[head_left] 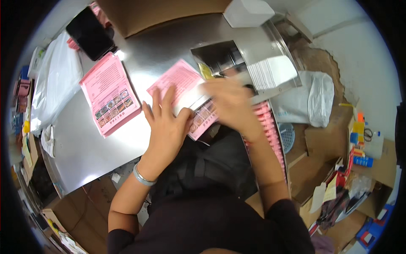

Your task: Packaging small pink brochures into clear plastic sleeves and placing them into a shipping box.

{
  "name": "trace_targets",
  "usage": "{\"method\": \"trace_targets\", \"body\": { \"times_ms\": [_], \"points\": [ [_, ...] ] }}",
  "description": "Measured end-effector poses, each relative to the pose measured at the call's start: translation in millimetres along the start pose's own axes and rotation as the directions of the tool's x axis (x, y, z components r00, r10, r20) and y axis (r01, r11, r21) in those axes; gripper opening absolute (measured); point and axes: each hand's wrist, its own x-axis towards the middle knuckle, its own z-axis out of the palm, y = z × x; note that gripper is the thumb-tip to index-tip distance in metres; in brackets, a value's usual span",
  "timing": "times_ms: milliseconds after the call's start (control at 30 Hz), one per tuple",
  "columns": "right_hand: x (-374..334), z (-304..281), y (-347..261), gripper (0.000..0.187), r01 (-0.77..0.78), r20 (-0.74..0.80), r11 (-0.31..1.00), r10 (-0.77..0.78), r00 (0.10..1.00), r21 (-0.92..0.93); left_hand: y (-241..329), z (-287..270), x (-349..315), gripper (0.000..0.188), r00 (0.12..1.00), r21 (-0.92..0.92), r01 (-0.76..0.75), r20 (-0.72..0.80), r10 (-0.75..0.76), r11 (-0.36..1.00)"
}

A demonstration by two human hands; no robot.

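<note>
Leaflet (181,76) lies partly under the left hand (164,120), which is spread wide and touches it. The right hand (231,103) is blurred near the leaflet; whether it holds something, I cannot tell. A pink stack (109,86) is on the worktop (80,154), left of the left hand.

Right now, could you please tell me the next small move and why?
Perhaps press the white strip flat with the right hand, since that hand, though blurred, is at the strip's right end, while the left hand lies, fingers spread, on the pink sheet.
</note>
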Motion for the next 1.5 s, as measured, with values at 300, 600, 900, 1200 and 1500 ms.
{"method": "trace_targets", "body": {
  "times_ms": [300, 600, 900, 1200, 1500],
  "points": [
    [-10, -70, 21, 0.025, -0.412, -0.283, 0.696, 0.300, 0.911, -0.588, -16, 2, 47, 0.068, 0.992, 0.231, -0.099, 0.102, 0.077, 0.968],
    [-21, -94, 28, 0.034, -0.241, -0.209, 0.762, 0.141, 0.968, -0.602, -3, -3, 10, 0.043, 0.976, -0.047, -0.115, 0.182, 0.122, 0.992],
    [-4, 22, -11, 0.025, -0.075, 0.223, 0.853, 0.218, 0.950, -0.516, 4, 6, 41, 0.066, 0.969, -0.323, -0.199, 0.078, 0.235, 0.925],
    [11, -40, -7, 0.017, -0.429, -0.362, 0.853, 0.315, 0.877, -0.296, -102, -55, -2, 0.040, 0.922, 0.172, 0.311, -0.295, -0.252, 0.935],
    [-24, -70, 31, 0.025, -0.446, -0.338, 0.617, 0.291, 0.895, -0.648, -54, -36, 14, 0.023, 0.988, 0.094, 0.055, -0.152, -0.040, 0.994]
  ]
}}
